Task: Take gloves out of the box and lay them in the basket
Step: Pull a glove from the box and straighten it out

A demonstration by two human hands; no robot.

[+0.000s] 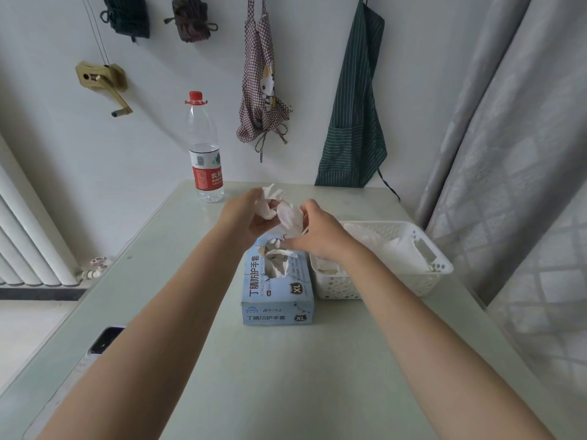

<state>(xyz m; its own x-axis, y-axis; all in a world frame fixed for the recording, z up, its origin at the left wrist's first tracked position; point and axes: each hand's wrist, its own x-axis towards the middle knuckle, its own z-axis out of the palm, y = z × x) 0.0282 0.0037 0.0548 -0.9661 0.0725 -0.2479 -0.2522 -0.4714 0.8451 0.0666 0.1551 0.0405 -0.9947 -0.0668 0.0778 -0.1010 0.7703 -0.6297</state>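
Both hands up over the far end of the glove box (278,285), working one crumpled white glove (287,214) between them. My left hand (246,214) has its fingers curled round the left part of the glove, a bunched end sticking up above the thumb. My right hand (317,231) pinches the right part, fingers closed on it, knuckles toward me. The glove is held in the air, clear of the box top; whether its lower end still trails into the opening I cannot tell.

Box: pale blue, marked XL, lying flat near the middle of the worktop (286,376), long side running away from me. More white glove material pokes up through the oval opening in its top.

Basket (425,281): white, perforated plastic, just beside the box on its right, toward the right edge of the worktop. White gloves already lie inside it.

Water bottle (205,150), red cap and red label, stands upright at the far left corner of the worktop. A phone (103,341) lies at the left edge, partly hidden by my left forearm.
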